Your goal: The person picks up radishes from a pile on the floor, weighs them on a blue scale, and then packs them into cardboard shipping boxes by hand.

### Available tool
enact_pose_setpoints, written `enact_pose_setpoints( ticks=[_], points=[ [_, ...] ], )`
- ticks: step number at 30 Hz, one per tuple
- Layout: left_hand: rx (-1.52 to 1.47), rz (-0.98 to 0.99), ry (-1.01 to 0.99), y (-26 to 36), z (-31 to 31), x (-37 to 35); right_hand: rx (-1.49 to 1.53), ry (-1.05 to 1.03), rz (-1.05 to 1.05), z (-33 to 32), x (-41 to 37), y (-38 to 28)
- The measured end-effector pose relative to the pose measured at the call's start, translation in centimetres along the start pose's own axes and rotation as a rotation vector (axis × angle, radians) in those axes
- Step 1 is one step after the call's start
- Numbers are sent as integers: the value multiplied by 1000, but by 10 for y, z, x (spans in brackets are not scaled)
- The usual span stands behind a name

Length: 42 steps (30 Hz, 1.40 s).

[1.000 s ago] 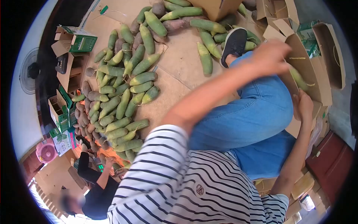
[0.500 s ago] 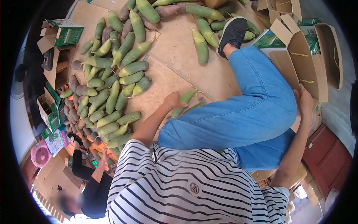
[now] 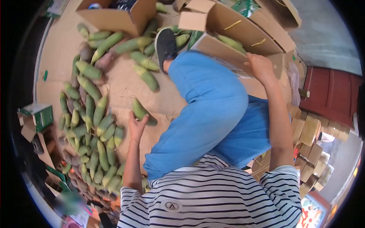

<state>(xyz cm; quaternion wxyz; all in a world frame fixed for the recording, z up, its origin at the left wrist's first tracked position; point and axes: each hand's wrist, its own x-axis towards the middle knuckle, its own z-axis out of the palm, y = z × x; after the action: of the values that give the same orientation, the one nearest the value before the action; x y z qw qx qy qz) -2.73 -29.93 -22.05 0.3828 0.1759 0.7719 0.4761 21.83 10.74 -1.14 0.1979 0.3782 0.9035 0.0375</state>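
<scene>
My left hand [image 3: 137, 128] is closed around the lower side of a green radish [image 3: 141, 111], which tilts with its paler end up, above the cardboard floor. My right hand [image 3: 261, 67] grips the near rim of an open cardboard box [image 3: 222, 47]. Inside that box lies another green radish [image 3: 232, 43], partly hidden by the wall. Yellow cord handles [image 3: 232, 25] show on the box's far side. My blue-trousered leg [image 3: 205, 98] is bent between the two hands.
A large pile of green radishes [image 3: 102, 152] spreads over the floor on the left. A few loose radishes [image 3: 146, 78] lie by my shoe [image 3: 166, 47]. Another open box [image 3: 114, 21] stands ahead. Stacked cartons [image 3: 310, 131] are at right; a person's arm [image 3: 103, 218] shows lower left.
The view has swung to the right. My left hand now holds a radish it was beside before. My right hand stays at the box, now on its near rim, and a radish shows inside.
</scene>
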Motion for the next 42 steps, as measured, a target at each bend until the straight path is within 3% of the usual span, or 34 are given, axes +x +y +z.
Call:
enact_pose_setpoints(
  ticks=[1,3,5,7,11,13,16,21,24,26,29,33,34,38,42],
  points=[
    [-99,38,56,31,-2,10,19,7,3,-1,-2,0],
    [-180,379,190,124,1,26,41,9,4,-2,1,-6],
    [-366,465,270,206,13,32,37,-3,22,-3,-1,-6],
    [-590,666,217,275,38,37,24,81,-4,5,-1,-2],
    [-698,557,-215,367,114,32,42,131,-47,7,-4,-1],
    [-605,642,-322,357,158,49,52,148,-57,7,-5,-1],
    [-177,656,-188,318,151,50,65,152,-58,10,-6,1],
    [6,349,-201,168,81,52,130,162,-82,9,-7,2],
    [197,106,-272,77,41,11,118,127,-75,8,-5,3],
    [118,-65,-368,38,21,-15,90,118,-57,3,-6,0],
    [-11,-249,-351,48,8,-38,74,83,-48,3,-7,-3],
    [-108,-137,-340,60,7,-35,88,65,-14,-3,-9,-3],
    [-74,-70,-297,72,6,-35,143,103,-27,-4,-11,-1],
    [-88,-120,-171,142,-3,-35,291,251,-43,-14,-25,5],
    [-99,64,-133,193,-10,-42,341,261,25,-29,-39,9]
  ],
)
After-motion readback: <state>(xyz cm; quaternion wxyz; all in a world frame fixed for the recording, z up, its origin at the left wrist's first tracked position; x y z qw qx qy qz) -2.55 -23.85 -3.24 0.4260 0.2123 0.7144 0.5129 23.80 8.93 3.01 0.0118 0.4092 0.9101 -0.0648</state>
